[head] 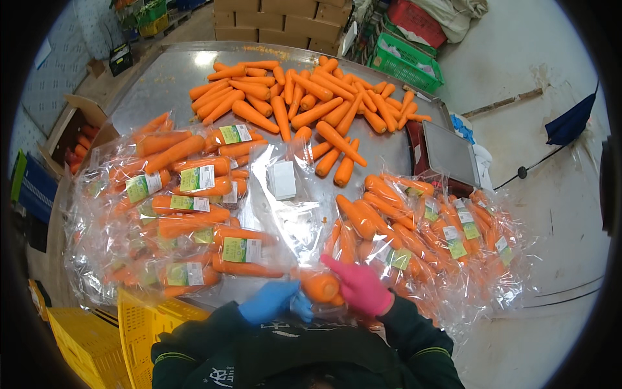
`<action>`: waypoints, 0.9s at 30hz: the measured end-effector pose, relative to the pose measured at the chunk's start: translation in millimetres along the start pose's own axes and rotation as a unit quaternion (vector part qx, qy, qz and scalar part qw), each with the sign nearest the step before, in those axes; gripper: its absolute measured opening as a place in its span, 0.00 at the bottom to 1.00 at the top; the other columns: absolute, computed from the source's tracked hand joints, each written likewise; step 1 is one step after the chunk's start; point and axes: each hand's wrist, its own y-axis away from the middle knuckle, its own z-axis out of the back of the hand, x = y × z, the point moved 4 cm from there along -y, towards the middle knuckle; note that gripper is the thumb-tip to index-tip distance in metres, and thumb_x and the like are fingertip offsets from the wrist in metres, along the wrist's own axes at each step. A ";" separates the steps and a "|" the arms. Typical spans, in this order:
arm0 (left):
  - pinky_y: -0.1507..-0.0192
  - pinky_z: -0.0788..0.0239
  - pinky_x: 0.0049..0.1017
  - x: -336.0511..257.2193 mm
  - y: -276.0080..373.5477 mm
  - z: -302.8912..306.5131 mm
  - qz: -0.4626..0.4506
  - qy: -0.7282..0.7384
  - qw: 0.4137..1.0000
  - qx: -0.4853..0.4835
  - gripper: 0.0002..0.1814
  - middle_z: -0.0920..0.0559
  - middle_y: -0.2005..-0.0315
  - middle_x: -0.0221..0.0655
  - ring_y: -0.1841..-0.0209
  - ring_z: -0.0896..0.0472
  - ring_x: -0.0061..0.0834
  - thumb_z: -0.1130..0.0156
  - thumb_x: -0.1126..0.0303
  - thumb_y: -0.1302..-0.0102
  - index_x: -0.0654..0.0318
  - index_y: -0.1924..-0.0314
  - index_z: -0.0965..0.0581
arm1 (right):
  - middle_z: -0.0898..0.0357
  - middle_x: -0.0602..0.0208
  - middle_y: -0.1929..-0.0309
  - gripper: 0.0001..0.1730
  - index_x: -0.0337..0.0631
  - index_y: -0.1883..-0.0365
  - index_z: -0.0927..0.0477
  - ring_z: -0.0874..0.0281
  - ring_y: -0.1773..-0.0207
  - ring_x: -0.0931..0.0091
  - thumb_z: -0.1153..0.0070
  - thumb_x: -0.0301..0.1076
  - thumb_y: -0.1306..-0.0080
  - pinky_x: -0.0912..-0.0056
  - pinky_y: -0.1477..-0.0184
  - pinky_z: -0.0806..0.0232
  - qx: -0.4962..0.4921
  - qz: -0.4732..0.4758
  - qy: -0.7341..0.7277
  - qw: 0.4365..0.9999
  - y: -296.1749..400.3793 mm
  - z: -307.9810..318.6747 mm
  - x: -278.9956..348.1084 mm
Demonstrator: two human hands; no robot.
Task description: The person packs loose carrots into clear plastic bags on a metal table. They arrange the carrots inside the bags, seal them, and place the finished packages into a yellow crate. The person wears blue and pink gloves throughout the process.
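In front of my body is a clear plastic bag of carrots (320, 286), its carrot ends facing me. My left hand (269, 302), in a blue glove, holds the bag at its left near side; its fingers are partly blurred. On the right side, my right hand (362, 287), gloved in pink, grips the same bag with one finger stretched forward. Labelled bags of carrots (194, 219) are heaped to the left of my hands. More labelled bags (427, 238) lie to the right. Loose carrots (301, 97) are piled farther back on the metal table (146, 92).
A stack of white labels or cards (283, 180) lies on clear plastic film (262, 214) mid-table. A scale (449, 153) stands at the right edge. Yellow crates (87, 340) are at lower left, a carton of carrots (80, 109) at left. Cardboard boxes (286, 24) and a green crate (401, 61) stand behind.
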 end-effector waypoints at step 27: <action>0.46 0.31 0.27 -61.0 -46.0 11.6 -0.174 -0.192 0.960 -0.109 0.16 0.18 0.61 0.36 0.57 0.21 0.26 0.54 0.66 0.24 0.71 0.56 0.22 | 0.25 0.55 0.42 0.35 0.34 0.37 0.31 0.28 0.37 0.64 0.39 0.47 0.36 0.64 0.39 0.35 0.037 -0.131 0.035 0.990 -162.1 113.5 -171.1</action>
